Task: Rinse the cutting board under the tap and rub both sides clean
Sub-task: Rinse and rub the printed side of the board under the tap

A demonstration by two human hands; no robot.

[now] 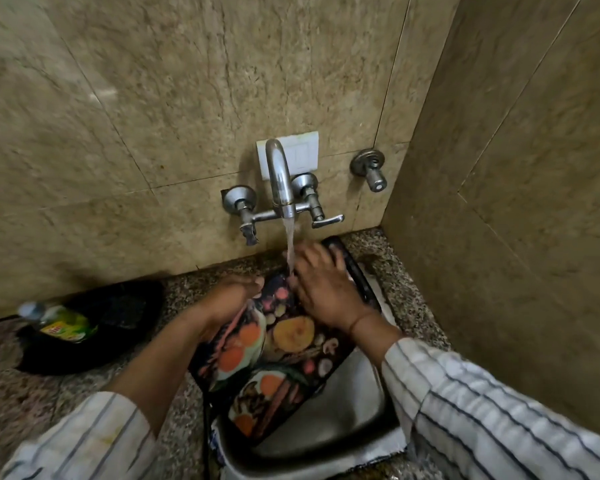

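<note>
— Item one: where is the cutting board (284, 344), and why tilted?

— Over the steel sink (343, 420), slanting from 6 o'clock up toward 12. I hold it sloped so the stream from the tap (280, 181) strikes the upper end and, I judge, sheets down the face into the basin. Flat rectangular slab, glossy dark face printed with vegetables and mushrooms, wet.

— Item two: hands?

— My left hand (234, 299) is clamped on the board's long edge at 9 o'clock, fingers curled round it, steadying. My right hand (326, 289) lies spread and flat on the printed face near the top, gripping nothing; its fingertips meet the water. Placed there, I reckon, to rub where the flow is strongest. Motion blur hides finer detail.

— Item three: fixtures?

— Chrome wall mixer, curved spout, two handles; a separate chrome valve (369, 169) at 2 o'clock. A white switch plate (303, 152) behind the spout. Beige mottled stone tiles on both walls.

— Item four: surroundings?

— Speckled granite bench (94, 386). At 9 o'clock, a clear bottle with a green-yellow label (61, 323) lies in a dark, shallow dish (94, 327); blurred, so no finer name.

— Progress?

— Printed face under treatment; the reverse, by my judgement, remains.
</note>
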